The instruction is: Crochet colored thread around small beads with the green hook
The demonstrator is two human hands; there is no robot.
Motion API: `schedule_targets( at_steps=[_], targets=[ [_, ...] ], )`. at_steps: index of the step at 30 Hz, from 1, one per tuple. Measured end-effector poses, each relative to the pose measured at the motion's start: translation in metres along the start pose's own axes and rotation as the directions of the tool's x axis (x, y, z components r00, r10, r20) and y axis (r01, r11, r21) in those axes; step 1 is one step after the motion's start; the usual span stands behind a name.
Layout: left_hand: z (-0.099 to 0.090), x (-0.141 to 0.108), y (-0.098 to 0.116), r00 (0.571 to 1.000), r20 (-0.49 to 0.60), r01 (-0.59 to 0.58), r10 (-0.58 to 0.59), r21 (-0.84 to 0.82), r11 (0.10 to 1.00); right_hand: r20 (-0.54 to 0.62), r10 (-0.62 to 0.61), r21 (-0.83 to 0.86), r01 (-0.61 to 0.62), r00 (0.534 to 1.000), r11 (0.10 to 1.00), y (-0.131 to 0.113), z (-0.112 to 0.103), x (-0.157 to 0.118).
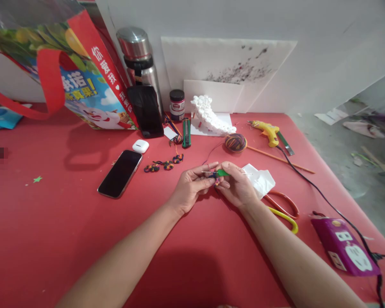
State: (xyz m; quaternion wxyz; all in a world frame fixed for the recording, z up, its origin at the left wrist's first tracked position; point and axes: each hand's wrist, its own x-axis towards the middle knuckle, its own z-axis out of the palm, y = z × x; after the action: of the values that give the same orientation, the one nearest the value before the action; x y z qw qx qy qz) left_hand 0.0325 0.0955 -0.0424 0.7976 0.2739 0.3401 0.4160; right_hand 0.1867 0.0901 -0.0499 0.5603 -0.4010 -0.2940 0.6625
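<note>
Near the middle of the red table (166,265), my left hand (192,186) pinches a small multicoloured piece of crochet (216,181), largely hidden by the fingers. My right hand (240,186) grips a thin metal crochet hook by its green handle (223,172). The hook's tip lies at the crochet, close to my left fingertips. A dark strand of yarn runs back from my left hand toward a multicoloured yarn ball (235,143). Left of the ball lie several small crocheted rounds (168,165) in similar colours.
A phone (120,174) and a white earbud case (140,146) lie left. A shopping bag (92,94), a steel flask (144,64) and an upright phone (145,111) stand behind. To the right are scissors (288,219), a yellow glue gun (266,131), its cord and a purple case (346,246).
</note>
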Motion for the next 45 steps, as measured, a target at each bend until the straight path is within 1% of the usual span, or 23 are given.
schedule_targets(
  at_steps=[4, 8, 10, 12, 14, 17, 26, 36, 45],
  targets=[
    [-0.002, 0.000, 0.001, 0.999, 0.027, -0.017, 0.017, 0.016, 1.000, 0.010, 0.018, 0.009, -0.018, 1.000, 1.000, -0.001, 0.002, -0.001],
    [-0.007, 0.001, 0.004, 0.998, 0.055, -0.017, 0.015, 0.033, 0.999, 0.026, 0.004, 0.012, -0.004, 1.000, 1.000, -0.002, 0.005, -0.003],
    [-0.011, 0.002, 0.007, 0.998, 0.063, 0.008, -0.009, 0.029, 1.000, 0.033, -0.013, 0.007, 0.013, 0.999, 1.000, -0.001, 0.009, -0.006],
    [-0.017, 0.003, 0.010, 0.996, 0.077, 0.040, -0.039, -0.013, 0.999, 0.033, -0.035, 0.002, 0.035, 0.999, 0.999, 0.001, 0.014, -0.010],
    [-0.022, 0.004, 0.014, 0.990, 0.124, 0.082, -0.074, -0.064, 0.995, 0.033, -0.063, -0.002, 0.063, 0.997, 0.998, 0.005, 0.019, -0.014],
    [-0.026, 0.005, 0.019, 0.983, 0.158, 0.106, -0.094, -0.070, 0.992, 0.057, -0.093, 0.003, 0.093, 0.994, 0.996, 0.009, 0.023, -0.017],
    [-0.026, 0.005, 0.018, 0.983, 0.160, 0.107, -0.093, -0.081, 0.991, 0.082, -0.077, 0.044, 0.073, 0.994, 0.996, 0.010, 0.019, -0.014],
    [-0.030, 0.010, 0.015, 0.991, 0.122, 0.069, -0.053, -0.126, 0.990, -0.041, -0.115, 0.145, 0.120, 0.993, 0.982, 0.015, 0.023, -0.012],
    [-0.025, 0.014, 0.012, 0.998, 0.063, 0.007, 0.005, -0.189, 0.982, -0.135, -0.153, 0.198, 0.178, 0.979, 0.964, 0.017, 0.023, -0.004]
  ],
)
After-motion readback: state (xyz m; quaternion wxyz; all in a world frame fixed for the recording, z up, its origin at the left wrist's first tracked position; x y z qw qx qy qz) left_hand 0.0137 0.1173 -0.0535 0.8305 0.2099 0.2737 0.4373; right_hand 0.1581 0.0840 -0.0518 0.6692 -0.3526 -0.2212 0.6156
